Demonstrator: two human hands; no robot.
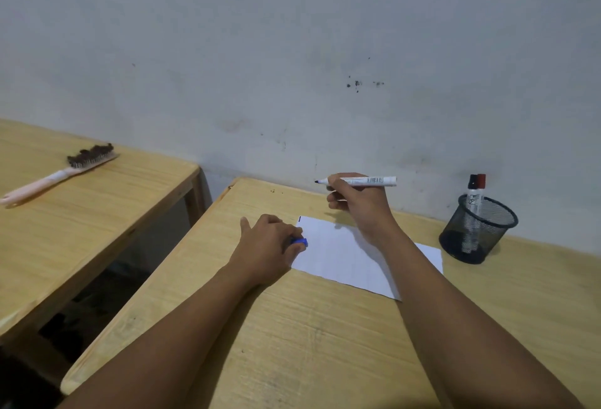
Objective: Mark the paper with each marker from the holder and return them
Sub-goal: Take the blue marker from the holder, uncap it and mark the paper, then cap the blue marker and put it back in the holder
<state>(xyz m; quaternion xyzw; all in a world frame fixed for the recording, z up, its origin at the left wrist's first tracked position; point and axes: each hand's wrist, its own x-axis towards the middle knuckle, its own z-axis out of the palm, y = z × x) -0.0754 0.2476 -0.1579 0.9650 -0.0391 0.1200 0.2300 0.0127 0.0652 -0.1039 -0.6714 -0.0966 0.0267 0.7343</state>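
Note:
A white sheet of paper (338, 252) lies on the wooden table (292, 327), with a short dark mark at its far left corner. My right hand (357, 203) holds an uncapped white marker (374, 180) level above the paper's far edge, tip pointing left. My left hand (270, 246) rests on the table at the paper's left edge and grips the blue cap (300, 241). A black mesh holder (478, 233) stands to the right of the paper with two capped markers (475, 200) in it, one black-capped and one red-capped.
A second wooden table (81, 213) stands to the left across a gap, with a pink-handled wire brush (61, 172) lying on it. A grey wall (292, 50) runs right behind both tables.

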